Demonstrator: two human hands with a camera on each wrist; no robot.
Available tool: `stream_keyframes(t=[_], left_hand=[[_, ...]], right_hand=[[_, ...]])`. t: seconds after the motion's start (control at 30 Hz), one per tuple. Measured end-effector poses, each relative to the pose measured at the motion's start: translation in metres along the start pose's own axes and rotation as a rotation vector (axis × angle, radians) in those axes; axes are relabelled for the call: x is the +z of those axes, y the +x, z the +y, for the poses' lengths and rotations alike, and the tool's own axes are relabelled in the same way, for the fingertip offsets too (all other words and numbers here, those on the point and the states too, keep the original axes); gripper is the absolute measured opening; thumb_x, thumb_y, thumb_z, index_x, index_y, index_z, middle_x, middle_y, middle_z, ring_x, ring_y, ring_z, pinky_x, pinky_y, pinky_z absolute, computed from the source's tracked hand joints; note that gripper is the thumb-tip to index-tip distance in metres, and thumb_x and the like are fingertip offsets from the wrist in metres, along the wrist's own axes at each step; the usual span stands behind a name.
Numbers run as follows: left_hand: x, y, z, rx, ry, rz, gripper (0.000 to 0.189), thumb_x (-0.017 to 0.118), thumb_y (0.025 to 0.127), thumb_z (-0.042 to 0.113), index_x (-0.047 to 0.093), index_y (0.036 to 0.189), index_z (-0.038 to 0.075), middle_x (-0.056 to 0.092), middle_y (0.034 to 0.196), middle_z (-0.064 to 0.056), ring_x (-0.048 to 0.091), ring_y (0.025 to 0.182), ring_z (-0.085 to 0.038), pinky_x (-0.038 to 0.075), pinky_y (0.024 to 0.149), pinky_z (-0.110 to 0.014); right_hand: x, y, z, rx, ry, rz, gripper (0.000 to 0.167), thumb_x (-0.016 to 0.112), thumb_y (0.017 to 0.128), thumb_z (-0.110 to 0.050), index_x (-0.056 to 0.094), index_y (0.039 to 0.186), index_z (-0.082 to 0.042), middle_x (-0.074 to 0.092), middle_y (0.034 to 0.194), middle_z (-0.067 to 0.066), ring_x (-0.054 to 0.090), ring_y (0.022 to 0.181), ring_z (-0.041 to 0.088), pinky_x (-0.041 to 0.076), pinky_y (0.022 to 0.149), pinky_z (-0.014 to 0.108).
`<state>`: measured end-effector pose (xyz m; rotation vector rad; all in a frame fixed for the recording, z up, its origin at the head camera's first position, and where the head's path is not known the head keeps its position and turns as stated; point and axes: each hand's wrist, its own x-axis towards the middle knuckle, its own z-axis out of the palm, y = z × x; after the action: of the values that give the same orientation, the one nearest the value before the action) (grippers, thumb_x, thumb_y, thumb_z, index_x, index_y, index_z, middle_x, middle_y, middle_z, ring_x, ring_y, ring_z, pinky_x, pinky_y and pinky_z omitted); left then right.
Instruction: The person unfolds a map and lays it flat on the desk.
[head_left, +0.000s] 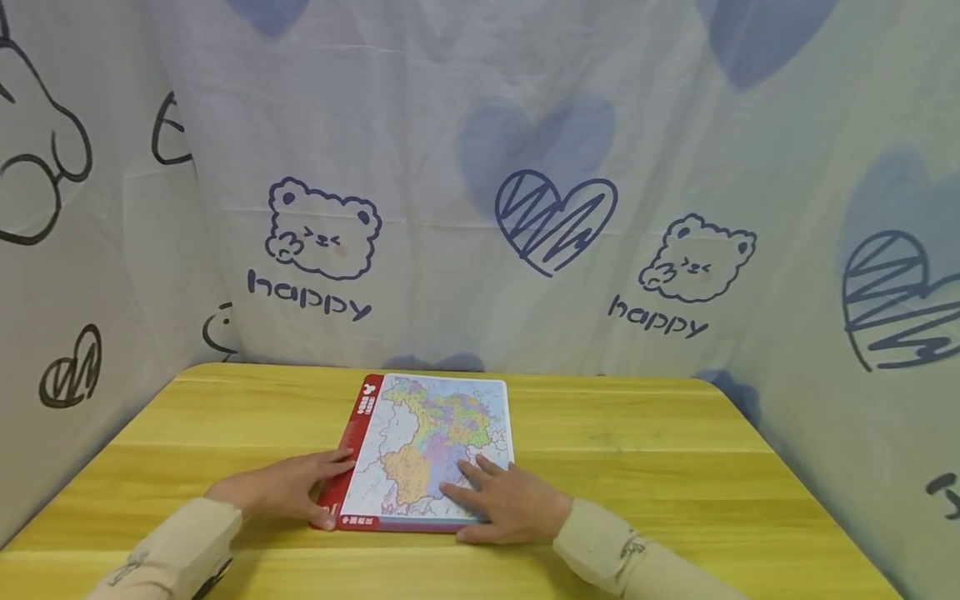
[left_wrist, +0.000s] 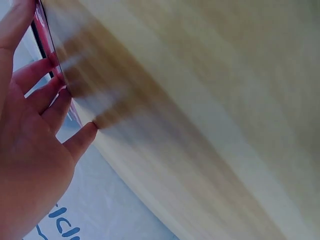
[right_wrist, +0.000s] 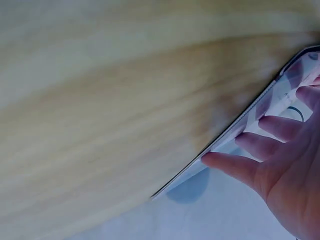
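Note:
A flat rectangular map board [head_left: 405,467] lies on the table, showing a coloured map with a red strip down its left side. My left hand [head_left: 288,486] touches that red edge, its fingers spread along the side and the thumb by the near corner. On the lower right part of the board rests my right hand [head_left: 513,504], with spread fingers over the map and the thumb near the front edge. In the left wrist view, the fingertips of the left hand [left_wrist: 35,140] meet the board's side. The right wrist view has the right hand's fingers [right_wrist: 235,165] along the board's glossy edge.
The yellow wood-grain table [head_left: 637,450] extends on both sides of the board. Behind it and at the sides hangs a white cloth [head_left: 420,150] printed with hearts, bear faces and the word "happy".

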<state>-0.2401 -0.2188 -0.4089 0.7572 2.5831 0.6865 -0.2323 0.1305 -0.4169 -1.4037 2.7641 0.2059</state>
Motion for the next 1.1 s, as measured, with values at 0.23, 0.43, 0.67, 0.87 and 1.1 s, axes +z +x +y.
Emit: stream_keyframes(t=[0.23, 0.43, 0.67, 0.87, 1.1], left_hand=[[0.001, 0.000, -0.001, 0.004, 0.001, 0.001, 0.087, 0.079, 0.077, 0.041, 0.042, 0.143, -0.002, 0.030, 0.151, -0.023, 0.029, 0.134, -0.049, 0.026, 0.104, -0.065], [0.003, -0.001, -0.003, 0.018, 0.044, 0.013, 0.087, 0.077, 0.078, 0.045, 0.043, 0.144, -0.001, 0.031, 0.151, -0.023, 0.031, 0.133, -0.048, 0.029, 0.103, -0.065], [0.006, -0.002, -0.005, 0.075, 0.107, 0.048, 0.086, 0.072, 0.082, 0.049, 0.042, 0.143, -0.003, 0.032, 0.150, -0.024, 0.036, 0.131, -0.047, 0.033, 0.101, -0.063], [0.010, -0.002, -0.005, 0.076, 0.230, 0.061, 0.087, 0.066, 0.085, 0.056, 0.042, 0.143, -0.003, 0.033, 0.150, -0.022, 0.037, 0.131, -0.046, 0.035, 0.101, -0.060], [0.011, -0.005, -0.002, 0.057, 0.299, 0.061, 0.085, 0.060, 0.087, 0.059, 0.041, 0.145, 0.000, 0.033, 0.152, -0.019, 0.038, 0.132, -0.044, 0.035, 0.101, -0.059]], right_hand=[[0.003, -0.001, 0.003, -0.019, 0.012, 0.021, 0.061, 0.033, 0.100, -0.058, 0.035, 0.151, -0.026, 0.035, 0.152, 0.013, 0.036, 0.135, 0.037, 0.045, 0.095, 0.054], [0.004, -0.002, 0.002, -0.120, -0.121, 0.071, 0.053, 0.037, 0.103, -0.049, 0.040, 0.149, -0.024, 0.048, 0.142, 0.012, 0.050, 0.125, 0.034, 0.051, 0.091, 0.042], [0.002, -0.006, -0.003, -0.180, -0.279, 0.146, 0.041, 0.047, 0.103, -0.028, 0.048, 0.144, -0.023, 0.057, 0.134, 0.009, 0.060, 0.113, 0.027, 0.056, 0.078, 0.031], [-0.004, -0.013, -0.008, -0.170, -0.339, 0.135, 0.046, 0.050, 0.102, -0.015, 0.044, 0.146, -0.025, 0.055, 0.136, 0.008, 0.059, 0.116, 0.025, 0.056, 0.075, 0.031], [-0.009, -0.016, -0.005, -0.193, -0.377, 0.244, 0.044, 0.059, 0.097, -0.020, 0.052, 0.141, -0.025, 0.061, 0.129, 0.006, 0.063, 0.109, 0.024, 0.057, 0.072, 0.030]])
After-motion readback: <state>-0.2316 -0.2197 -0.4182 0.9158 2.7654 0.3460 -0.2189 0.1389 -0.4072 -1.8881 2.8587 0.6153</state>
